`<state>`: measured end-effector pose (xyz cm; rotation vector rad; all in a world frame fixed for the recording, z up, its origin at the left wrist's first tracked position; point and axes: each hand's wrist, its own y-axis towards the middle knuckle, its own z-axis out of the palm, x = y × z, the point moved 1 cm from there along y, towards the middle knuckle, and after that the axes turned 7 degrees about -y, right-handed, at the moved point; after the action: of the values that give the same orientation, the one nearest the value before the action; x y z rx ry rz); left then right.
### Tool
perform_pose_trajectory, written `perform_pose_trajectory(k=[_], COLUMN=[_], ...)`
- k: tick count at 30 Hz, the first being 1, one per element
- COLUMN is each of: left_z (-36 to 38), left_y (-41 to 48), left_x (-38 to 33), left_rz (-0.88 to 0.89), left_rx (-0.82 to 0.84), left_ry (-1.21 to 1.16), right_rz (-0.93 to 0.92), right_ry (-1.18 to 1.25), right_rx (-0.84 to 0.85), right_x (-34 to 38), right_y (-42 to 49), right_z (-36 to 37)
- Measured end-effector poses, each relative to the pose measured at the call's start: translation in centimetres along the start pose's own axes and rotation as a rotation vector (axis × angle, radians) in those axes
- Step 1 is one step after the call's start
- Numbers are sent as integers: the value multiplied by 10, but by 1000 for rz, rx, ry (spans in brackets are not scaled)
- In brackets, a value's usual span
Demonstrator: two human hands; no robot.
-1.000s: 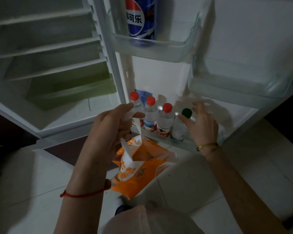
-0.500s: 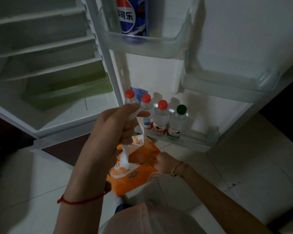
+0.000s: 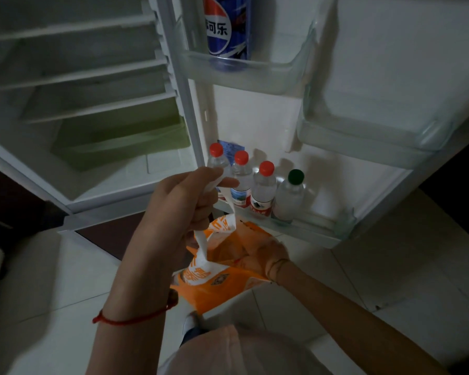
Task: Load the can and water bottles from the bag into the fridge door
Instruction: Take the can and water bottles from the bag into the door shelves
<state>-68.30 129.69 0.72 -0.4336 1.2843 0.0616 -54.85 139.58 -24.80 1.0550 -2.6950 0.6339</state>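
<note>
An orange plastic bag point(image 3: 222, 282) hangs in front of the open fridge door. My left hand point(image 3: 179, 212) is shut on its white handle and holds it up. My right hand point(image 3: 266, 255) is down inside the bag's mouth; its fingers are hidden, so I cannot tell what they hold. In the door's bottom shelf point(image 3: 309, 228) stand three red-capped water bottles point(image 3: 263, 190) and one green-capped bottle point(image 3: 289, 196). A blue can point(image 3: 226, 31) stands in the upper door shelf point(image 3: 255, 74).
To the left, the fridge interior holds white shelves point(image 3: 79, 74) and a green drawer point(image 3: 119, 142). Another clear door bin point(image 3: 363, 142) juts out at the right. Pale floor tiles point(image 3: 390, 266) lie under the bag, and my knee point(image 3: 228, 353) shows at the bottom.
My right hand let go of the green-capped bottle in the bottom door shelf and went down into the bag. My left hand kept holding the handle.
</note>
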Motion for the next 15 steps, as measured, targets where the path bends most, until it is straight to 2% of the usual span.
perform_pose_trajectory(k=[1,2,4,5,9,15], left_z=[0,0,-2,-2,-1,9], left_y=[0,0,0,1,3,5], left_x=[0,0,0,0,1,5], left_rz=[4,9,17,19,26,30], left_rx=[-5,-11,-22,-21,8,55], left_ry=[7,13,12,10,-2,11], right_rz=[82,114,151,111,232,195], right_ry=[-54,-94,-156,-208,-72,172], right_rx=[-24,22,78,104,113,-210], right_x=[-15,-26,-27,-24,-20,3], right_y=[8,11,6,-5,-22,-33], right_z=[15,27,19,7,-17,-47])
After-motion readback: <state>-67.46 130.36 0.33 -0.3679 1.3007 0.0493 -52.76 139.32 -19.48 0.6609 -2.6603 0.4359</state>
